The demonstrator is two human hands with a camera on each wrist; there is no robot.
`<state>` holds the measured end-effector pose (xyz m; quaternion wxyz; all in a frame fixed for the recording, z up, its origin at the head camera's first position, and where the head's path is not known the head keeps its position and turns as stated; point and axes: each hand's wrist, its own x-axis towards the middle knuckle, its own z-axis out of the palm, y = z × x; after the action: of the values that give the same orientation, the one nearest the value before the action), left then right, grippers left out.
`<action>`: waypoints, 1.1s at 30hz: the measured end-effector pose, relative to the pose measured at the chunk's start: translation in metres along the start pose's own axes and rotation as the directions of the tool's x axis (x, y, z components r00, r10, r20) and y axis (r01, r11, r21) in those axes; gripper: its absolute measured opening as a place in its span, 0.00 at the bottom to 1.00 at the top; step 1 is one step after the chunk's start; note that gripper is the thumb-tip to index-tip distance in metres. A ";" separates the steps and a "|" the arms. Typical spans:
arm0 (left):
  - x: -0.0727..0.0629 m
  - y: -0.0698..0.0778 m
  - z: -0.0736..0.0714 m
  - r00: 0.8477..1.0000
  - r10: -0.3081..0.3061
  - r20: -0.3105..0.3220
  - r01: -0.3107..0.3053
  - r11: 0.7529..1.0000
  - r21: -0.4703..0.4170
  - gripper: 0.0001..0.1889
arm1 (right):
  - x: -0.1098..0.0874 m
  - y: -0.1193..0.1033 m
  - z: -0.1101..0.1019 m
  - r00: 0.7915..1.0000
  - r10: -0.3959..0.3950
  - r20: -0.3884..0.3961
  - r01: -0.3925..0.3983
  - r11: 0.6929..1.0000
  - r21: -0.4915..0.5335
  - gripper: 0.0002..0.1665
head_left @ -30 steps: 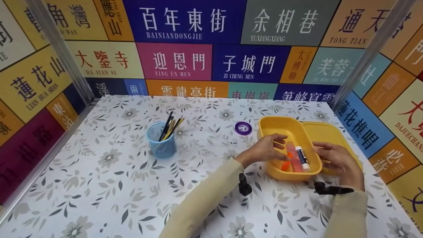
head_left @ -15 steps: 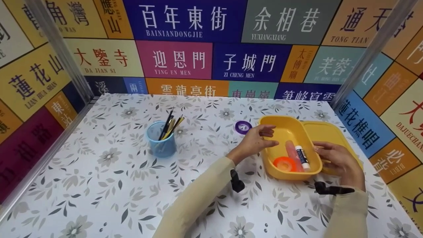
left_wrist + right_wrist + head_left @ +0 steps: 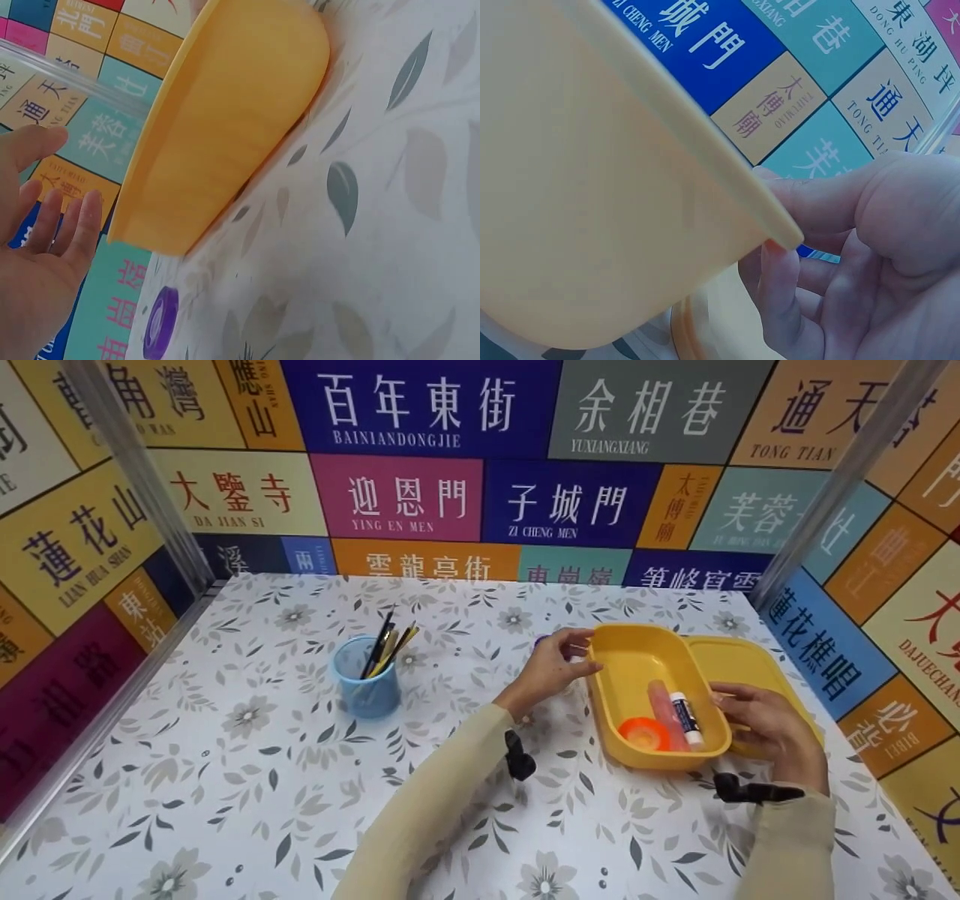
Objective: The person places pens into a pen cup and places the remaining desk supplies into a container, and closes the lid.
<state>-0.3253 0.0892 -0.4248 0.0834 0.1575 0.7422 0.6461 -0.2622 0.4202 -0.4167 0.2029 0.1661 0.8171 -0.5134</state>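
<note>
Right grip [image 3: 766, 724], head view: pinching the yellow box [image 3: 630, 675] by its right rim.
Left grip [image 3: 550, 665], head view: fingers spread, beside the left rim.
Box, head view: on the surface [image 3: 225, 780] beside a yellow lid [image 3: 739, 656]; holds orange ring [image 3: 636, 725], pink stick [image 3: 662, 705], white-and-dark tube [image 3: 685, 718].
Purple disc [image 3: 172, 321], left wrist view: near the box.
Rim, right wrist view: between thumb and fingers.

The head view looks forward and down; both close, low wrist views share the yellow box [image 3: 217, 127].
</note>
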 end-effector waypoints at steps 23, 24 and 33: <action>0.027 -0.037 -0.019 0.986 -0.086 -0.143 0.094 0.994 0.051 0.35 | -0.003 0.000 0.001 1.000 0.006 -0.015 -0.006 1.000 0.020 0.40; 0.029 -0.038 -0.020 0.986 -0.082 -0.147 0.091 0.994 0.053 0.36 | -0.003 -0.001 0.000 1.000 -0.003 -0.009 0.003 1.000 0.023 0.40; 0.041 -0.046 -0.024 0.987 -0.061 -0.146 0.080 0.988 0.130 0.42 | -0.004 0.000 0.000 1.000 -0.012 -0.005 0.012 0.998 0.066 0.41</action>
<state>-0.3770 0.0757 -0.4634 0.0423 0.0901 0.7935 0.6004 -0.2585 0.4196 -0.4149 0.1923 0.1689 0.8012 -0.5408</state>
